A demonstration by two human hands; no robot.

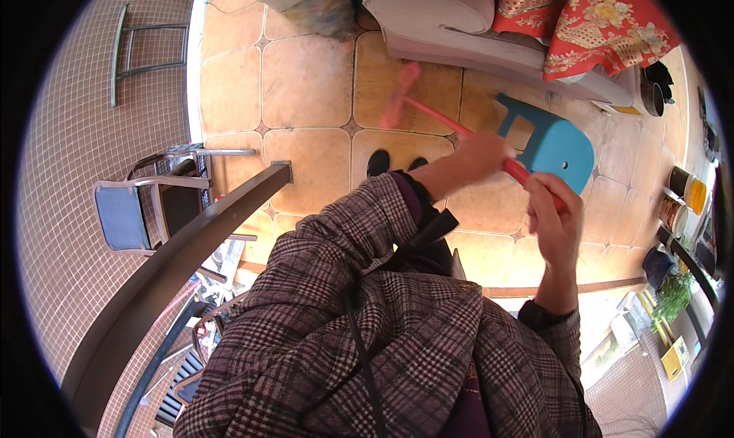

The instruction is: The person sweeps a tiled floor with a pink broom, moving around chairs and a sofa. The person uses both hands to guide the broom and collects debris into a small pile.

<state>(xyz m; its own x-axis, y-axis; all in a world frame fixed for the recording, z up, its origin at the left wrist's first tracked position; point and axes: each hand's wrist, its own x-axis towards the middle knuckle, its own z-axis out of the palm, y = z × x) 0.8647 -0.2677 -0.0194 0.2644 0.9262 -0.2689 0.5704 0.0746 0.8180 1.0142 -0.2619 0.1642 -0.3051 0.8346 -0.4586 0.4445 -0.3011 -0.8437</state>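
Both of my hands grip the red handle [438, 117] of a long-handled mop or broom. My left hand [480, 156] is wrapped around the handle partway down, blurred by motion. Nearer its upper end, my right hand [555, 217] closes around the thicker grip. At the far end, the pinkish-red crosswise head [401, 97] is over the tiled floor [309, 85]; blur hides whether it touches. A blue-green plastic stool [559, 143] appears just beyond my hands, its near edge partly covered by them. My dark shoes [378, 163] show below my left forearm.
A pale upholstered sofa [430, 8] with a red floral cloth [610, 25] borders the far side. Plastic bags [309, 2] lie beside it. Leftward stand a dark metal post [189, 249] and a chair [123, 217]. Pots [682, 186] and a plant [671, 300] line the right.
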